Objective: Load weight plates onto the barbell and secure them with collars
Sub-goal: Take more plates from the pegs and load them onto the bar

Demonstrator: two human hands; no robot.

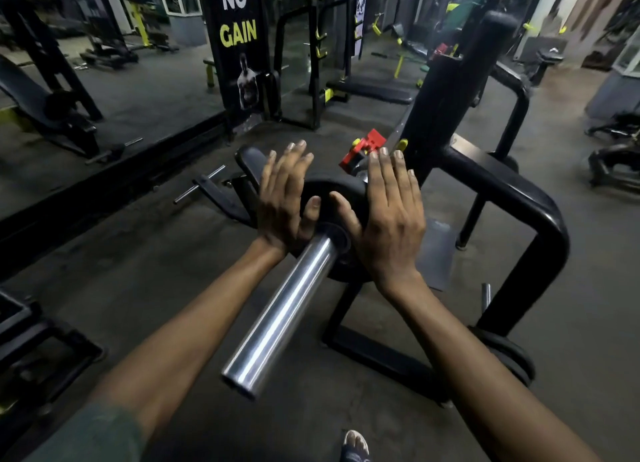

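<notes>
The chrome barbell sleeve (280,312) points toward me from the rack. A black weight plate (332,193) sits on the sleeve. My left hand (284,198) and my right hand (388,216) lie flat against the plate's face, one on each side of the sleeve, with fingers straight and thumbs near the hub. Neither hand wraps around anything. A red collar (363,148) with a yellow part sits behind the plate, partly hidden by my right fingertips.
A black tube frame of the bench rack (519,191) stands to the right, with dark plates (509,354) stored on it low at the right. A bench pad (252,164) lies beyond the plate. My foot (355,444) is at the bottom edge. Other gym machines fill the background.
</notes>
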